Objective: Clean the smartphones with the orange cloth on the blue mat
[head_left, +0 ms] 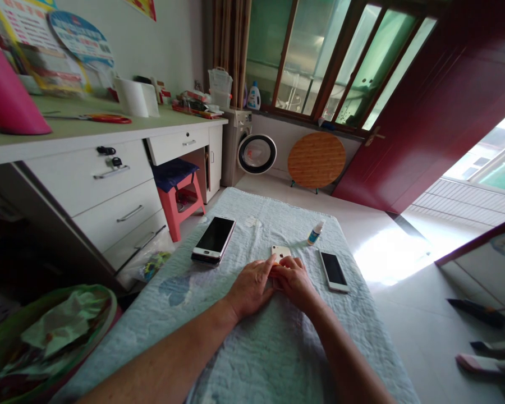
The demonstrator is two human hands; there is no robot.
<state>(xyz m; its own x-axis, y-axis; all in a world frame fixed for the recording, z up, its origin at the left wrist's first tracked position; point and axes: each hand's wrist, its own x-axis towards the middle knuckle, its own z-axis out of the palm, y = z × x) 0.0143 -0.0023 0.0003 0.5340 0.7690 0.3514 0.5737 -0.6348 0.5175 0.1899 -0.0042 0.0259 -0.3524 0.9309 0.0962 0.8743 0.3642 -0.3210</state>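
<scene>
A white smartphone (281,252) with a dark apple mark lies back side up on the cloth-covered table, its near part covered by my hands. My left hand (252,283) is closed at the phone's left side, thumb and fingers against it. Over the phone's lower part, my right hand (293,280) has its fingers bent and pressed together. A bit of orange shows at those fingertips, but what they hold is hidden. To the right lies another white phone (334,271) with a dark screen. A stack of phones (214,238) rests to the left. Beyond my right hand stands a small spray bottle (315,233).
A pale blue quilted cloth (252,342) covers the table. At left are a bin (109,308) with crumpled tissue, a white desk (96,185) and a pink stool (174,219). Farther back are a washing machine (235,120) with its door open and a round wooden tabletop (315,160).
</scene>
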